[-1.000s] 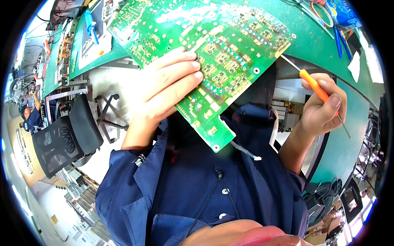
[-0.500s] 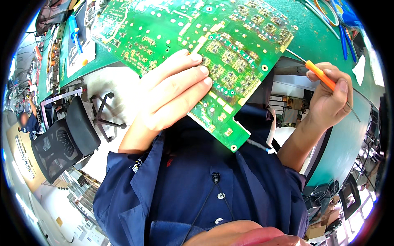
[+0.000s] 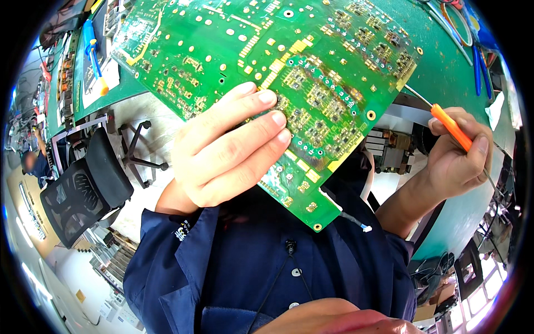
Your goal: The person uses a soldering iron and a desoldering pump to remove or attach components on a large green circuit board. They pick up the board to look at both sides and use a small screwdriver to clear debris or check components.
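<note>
A large green circuit board (image 3: 245, 72) is tilted over the near edge of the bench, its face covered with small parts and solder pads. My left hand (image 3: 233, 145) grips its near left edge, fingers lying across the face and the thumb hidden beneath. In my right hand (image 3: 459, 156), off the board's right side, is a screwdriver (image 3: 451, 127) with an orange handle. Its thin shaft points up and left toward the board's right edge; whether the tip touches cannot be made out. A short cable (image 3: 356, 221) with a white plug hangs from the board's near corner.
The green bench (image 3: 445, 72) carries blue-handled pliers (image 3: 479, 69) at the right and a blue tool (image 3: 92, 53) at the left. A black office chair (image 3: 92, 178) stands at left; another person (image 3: 36, 164) sits beyond. Metal units (image 3: 389, 150) lie under the bench.
The board has shifted slightly nearer to me, with my left hand still on it. My right hand and the screwdriver have moved a little right and down.
</note>
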{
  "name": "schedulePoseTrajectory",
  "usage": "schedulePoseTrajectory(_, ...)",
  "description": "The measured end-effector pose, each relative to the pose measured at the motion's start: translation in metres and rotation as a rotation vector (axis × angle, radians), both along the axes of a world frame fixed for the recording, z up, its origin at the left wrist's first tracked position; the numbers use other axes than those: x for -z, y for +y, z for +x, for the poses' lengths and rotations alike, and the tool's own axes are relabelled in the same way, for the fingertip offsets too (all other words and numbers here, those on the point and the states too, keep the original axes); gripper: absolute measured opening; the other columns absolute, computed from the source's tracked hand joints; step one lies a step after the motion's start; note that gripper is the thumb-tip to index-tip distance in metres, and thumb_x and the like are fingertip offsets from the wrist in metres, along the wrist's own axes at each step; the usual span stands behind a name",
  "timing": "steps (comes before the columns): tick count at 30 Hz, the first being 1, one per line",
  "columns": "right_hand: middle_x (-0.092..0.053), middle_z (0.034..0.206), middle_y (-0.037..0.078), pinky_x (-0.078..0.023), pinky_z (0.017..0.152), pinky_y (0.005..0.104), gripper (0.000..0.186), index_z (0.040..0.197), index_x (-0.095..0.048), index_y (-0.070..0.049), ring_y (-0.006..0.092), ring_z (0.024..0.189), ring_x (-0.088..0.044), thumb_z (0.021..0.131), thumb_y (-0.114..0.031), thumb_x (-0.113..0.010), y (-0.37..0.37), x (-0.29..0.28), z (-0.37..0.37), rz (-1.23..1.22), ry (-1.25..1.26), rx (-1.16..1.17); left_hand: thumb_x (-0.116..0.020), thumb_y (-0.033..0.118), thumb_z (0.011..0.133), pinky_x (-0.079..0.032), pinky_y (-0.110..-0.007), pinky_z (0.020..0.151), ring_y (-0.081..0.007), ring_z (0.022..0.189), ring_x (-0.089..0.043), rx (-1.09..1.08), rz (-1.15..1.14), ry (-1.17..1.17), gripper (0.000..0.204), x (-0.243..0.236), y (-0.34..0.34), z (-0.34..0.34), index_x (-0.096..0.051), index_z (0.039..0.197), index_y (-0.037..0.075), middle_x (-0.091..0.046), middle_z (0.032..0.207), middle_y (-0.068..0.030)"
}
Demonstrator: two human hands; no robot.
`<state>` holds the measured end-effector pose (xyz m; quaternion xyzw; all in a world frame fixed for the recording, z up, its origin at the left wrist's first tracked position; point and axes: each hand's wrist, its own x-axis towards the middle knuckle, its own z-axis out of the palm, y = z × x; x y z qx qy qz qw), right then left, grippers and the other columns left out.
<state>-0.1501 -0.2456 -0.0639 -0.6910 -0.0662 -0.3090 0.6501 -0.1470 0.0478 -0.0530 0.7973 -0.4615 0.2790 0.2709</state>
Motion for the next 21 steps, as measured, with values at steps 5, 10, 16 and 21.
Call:
schedulePoseTrajectory(5,-0.057,0.062,0.022,-0.046,0.047,0.0325,0.033,0.078,-0.056,0.010,0.0288,0.048,-0.056,0.087,-0.014,-0.036,0.001,-0.006,0.002,-0.017,0.006,-0.025,-0.067,0.006,0.066,-0.057,-0.042,0.082,-0.0310,0.090,-0.066,0.010,0.003,-0.003,0.018,-0.002,0.001,0.002,-0.069,0.082,-0.002,-0.067,0.089,-0.0146)
schedulePoseTrajectory(10,-0.058,0.064,0.023,-0.046,0.051,0.0329,0.034,0.080,-0.056,0.009,0.0285,0.053,-0.057,0.090,-0.015,-0.035,-0.002,0.001,0.003,0.039,0.041,-0.019,-0.067,0.007,0.066,-0.057,-0.042,0.081,-0.0310,0.089,-0.066,0.021,0.006,-0.001,0.018,-0.002,0.001,0.004,-0.068,0.081,-0.002,-0.067,0.088,-0.0145)
schedulePoseTrajectory(16,-0.060,0.072,0.024,-0.048,0.057,0.0359,0.033,0.088,-0.056,0.008,0.0287,0.059,-0.059,0.093,-0.019,-0.037,0.002,0.018,-0.005,0.184,0.090,-0.037,-0.067,0.007,0.065,-0.057,-0.042,0.081,-0.0315,0.090,-0.065,0.019,-0.016,-0.030,0.019,0.001,0.001,0.006,-0.068,0.081,-0.002,-0.066,0.090,-0.0134)
schedulePoseTrajectory(21,-0.062,0.078,0.025,-0.050,0.059,0.0364,0.036,0.091,-0.056,0.007,0.0288,0.061,-0.060,0.095,-0.022,-0.035,0.002,0.025,-0.009,0.218,0.145,-0.007,-0.067,0.008,0.064,-0.057,-0.042,0.081,-0.0316,0.091,-0.065,0.014,0.014,-0.026,0.020,-0.002,0.001,0.003,-0.068,0.082,-0.001,-0.066,0.090,-0.0127)
